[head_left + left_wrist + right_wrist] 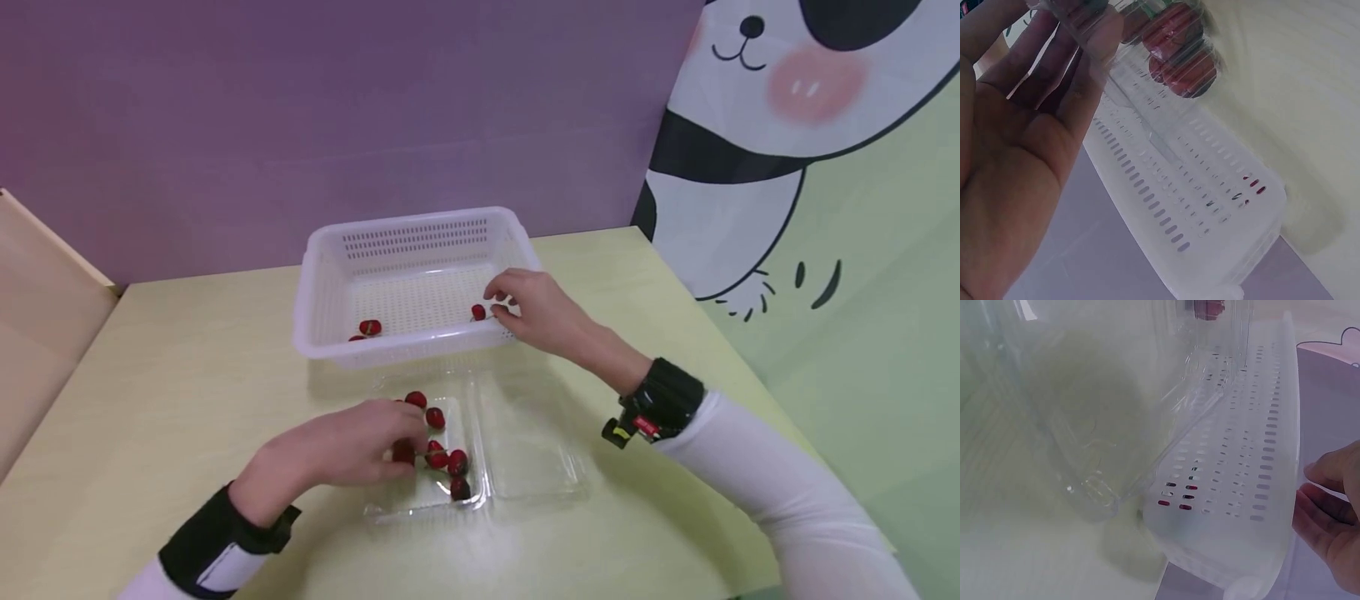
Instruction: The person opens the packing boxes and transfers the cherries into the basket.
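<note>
A clear plastic clamshell box (528,446) lies unfolded on the table, several red cherries (457,462) with stems in its left half. Over that half, my left hand (352,446) reaches down, its thumb and curved fingers around a dark red cherry (403,452). Its fingertips are partly hidden behind the box wall in the left wrist view. Behind the box stands a white slotted basket (420,340). My right hand (543,308) is over the basket's front right corner, thumb and fingers apart beside a cherry (478,312) and its stem. The basket wall hides those fingertips in the right wrist view.
More cherries (370,327) lie at the basket's front left. A purple wall (337,125) rises behind the table (195,350), and a pale panel (45,308) stands on the left. At the right is a green wall with a panda picture (735,217).
</note>
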### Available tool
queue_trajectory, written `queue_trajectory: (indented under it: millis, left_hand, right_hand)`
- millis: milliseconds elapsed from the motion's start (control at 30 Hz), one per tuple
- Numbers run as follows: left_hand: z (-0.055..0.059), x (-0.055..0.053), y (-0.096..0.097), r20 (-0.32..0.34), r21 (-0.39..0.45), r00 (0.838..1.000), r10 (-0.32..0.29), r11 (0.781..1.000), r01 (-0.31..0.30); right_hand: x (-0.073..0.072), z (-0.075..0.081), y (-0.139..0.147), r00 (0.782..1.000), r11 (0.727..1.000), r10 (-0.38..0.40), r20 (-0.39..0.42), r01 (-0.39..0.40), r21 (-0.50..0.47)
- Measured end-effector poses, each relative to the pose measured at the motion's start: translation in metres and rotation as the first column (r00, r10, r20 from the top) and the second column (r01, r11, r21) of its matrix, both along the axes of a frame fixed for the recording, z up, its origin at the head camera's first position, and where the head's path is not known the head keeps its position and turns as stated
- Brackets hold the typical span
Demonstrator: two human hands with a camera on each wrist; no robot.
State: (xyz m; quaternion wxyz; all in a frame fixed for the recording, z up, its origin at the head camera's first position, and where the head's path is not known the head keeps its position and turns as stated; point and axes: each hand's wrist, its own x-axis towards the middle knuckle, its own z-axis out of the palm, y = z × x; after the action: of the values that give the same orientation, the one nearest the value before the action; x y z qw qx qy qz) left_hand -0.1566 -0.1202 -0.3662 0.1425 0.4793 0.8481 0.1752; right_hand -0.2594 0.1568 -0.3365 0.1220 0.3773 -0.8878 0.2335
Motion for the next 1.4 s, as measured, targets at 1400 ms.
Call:
queue_trajectory:
  millis: [1400]
  left_hand:
    - [0.030,-0.023,-0.033,-0.185,0.476,0.950,0.252,0.869,-0.138]
  right_hand:
    - [0.090,-0.015,-0.047,0.942,0.820,0.334,0.019,-0.300,0.487]
